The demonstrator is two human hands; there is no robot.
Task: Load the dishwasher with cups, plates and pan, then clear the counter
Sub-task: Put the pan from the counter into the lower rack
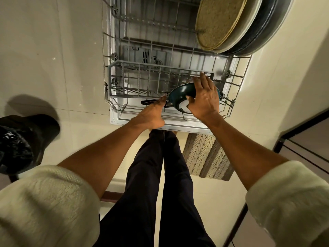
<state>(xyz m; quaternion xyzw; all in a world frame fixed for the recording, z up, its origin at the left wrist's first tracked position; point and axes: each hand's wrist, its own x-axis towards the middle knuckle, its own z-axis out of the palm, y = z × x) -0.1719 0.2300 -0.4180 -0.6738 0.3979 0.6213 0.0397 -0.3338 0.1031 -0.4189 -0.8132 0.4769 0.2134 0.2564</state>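
A dark teal pan (179,97) with a black handle (146,101) stands on edge in the front right of the dishwasher's pulled-out lower rack (236,82). My right hand (204,97) holds the pan's body, fingers spread over its back and thumb hooked on its pale underside. My left hand (153,111) lies on the handle with fingers straight; its thumb is hidden. Several large plates (236,24), one straw-coloured, one cream and the others dark, stand upright at the rack's rear right.
A grey cutlery basket (142,81) runs across the rack's front, left of the pan. The open dishwasher door (160,126) lies just ahead of my legs. A black bin bag (17,145) is on the left, a patterned rug (206,157) on the floor to the right.
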